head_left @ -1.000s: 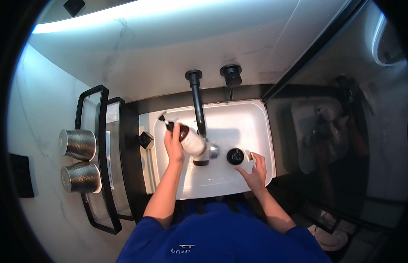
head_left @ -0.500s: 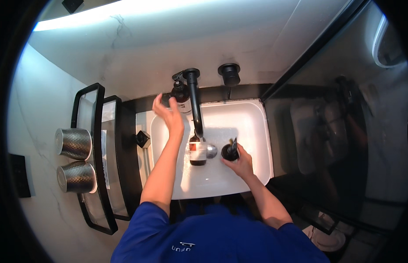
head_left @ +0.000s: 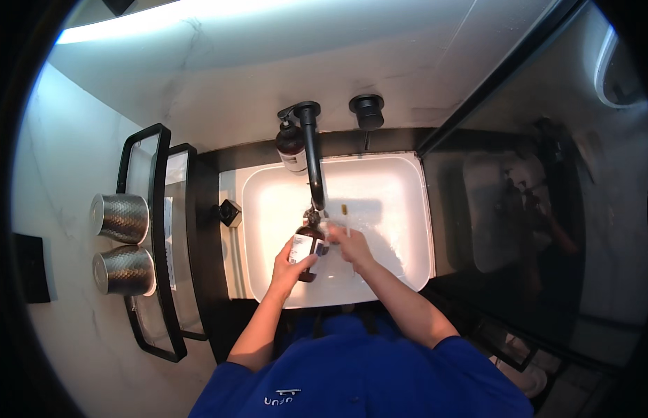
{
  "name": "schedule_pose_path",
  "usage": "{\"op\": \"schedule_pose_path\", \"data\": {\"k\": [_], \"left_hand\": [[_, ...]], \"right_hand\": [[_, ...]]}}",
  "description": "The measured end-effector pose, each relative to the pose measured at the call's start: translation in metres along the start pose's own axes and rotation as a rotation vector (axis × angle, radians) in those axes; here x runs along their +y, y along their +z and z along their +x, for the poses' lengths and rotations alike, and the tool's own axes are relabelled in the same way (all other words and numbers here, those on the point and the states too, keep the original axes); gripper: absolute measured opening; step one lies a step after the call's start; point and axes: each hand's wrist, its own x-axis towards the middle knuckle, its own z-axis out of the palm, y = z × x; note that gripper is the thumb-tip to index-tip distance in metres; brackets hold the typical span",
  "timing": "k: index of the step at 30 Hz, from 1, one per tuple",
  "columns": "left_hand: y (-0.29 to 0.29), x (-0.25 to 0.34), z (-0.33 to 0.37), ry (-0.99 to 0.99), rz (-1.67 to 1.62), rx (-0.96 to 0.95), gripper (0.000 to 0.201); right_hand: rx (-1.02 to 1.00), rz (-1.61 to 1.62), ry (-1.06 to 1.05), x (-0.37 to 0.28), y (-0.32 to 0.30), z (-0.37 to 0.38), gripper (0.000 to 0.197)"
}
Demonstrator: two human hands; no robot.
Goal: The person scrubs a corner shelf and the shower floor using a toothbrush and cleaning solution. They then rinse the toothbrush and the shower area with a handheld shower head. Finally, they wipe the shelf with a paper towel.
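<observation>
Gripping a brown bottle [head_left: 303, 248] with the left hand [head_left: 285, 272], over the white sink [head_left: 271, 198].

Head view, from where I stand: bottle's neck points toward the black spout [head_left: 312, 160]; left fingers and thumb are closed round its pale label, the base showing below the thumb. Right hand [head_left: 355, 246] is just beside the bottle, fingers curled and motion-blurred; a slim pale stick [head_left: 345, 209], yellow at the tip, runs through its grasp. Whether these fingertips touch the bottle: cannot tell. A second pump bottle [head_left: 292, 148] stands upright at the sink's rear, left of the spout. Two hammered metal cups [head_left: 125, 271] lie sideways at the black rack [head_left: 157, 237], left.
</observation>
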Motion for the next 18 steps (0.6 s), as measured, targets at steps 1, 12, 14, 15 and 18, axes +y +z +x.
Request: {"op": "schedule_pose_path", "data": {"k": [1,12,14,15,18], "left_hand": [[-0.007,-0.005,-0.002,0.017,0.024,0.006,0.075],[0.019,0.027,-0.006,0.154,0.553,0.083,0.085],[0.018,0.028,-0.002,0.099,0.449,0.049,0.086],[0.014,0.029,0.001,0.015,0.359,0.022,0.085],[0.005,0.036,0.002,-0.096,0.168,-0.067,0.084]], "right_hand": [[0.038,0.052,-0.005,0.007,-0.004,0.001,0.043],[0.115,0.156,-0.15,0.002,0.03,0.03,0.04],[0.11,0.141,-0.127,-0.001,0.028,0.036,0.04],[0.083,0.211,-0.088,-0.003,0.024,0.04,0.039],[0.097,0.367,-0.028,-0.014,0.021,0.043,0.037]]}}
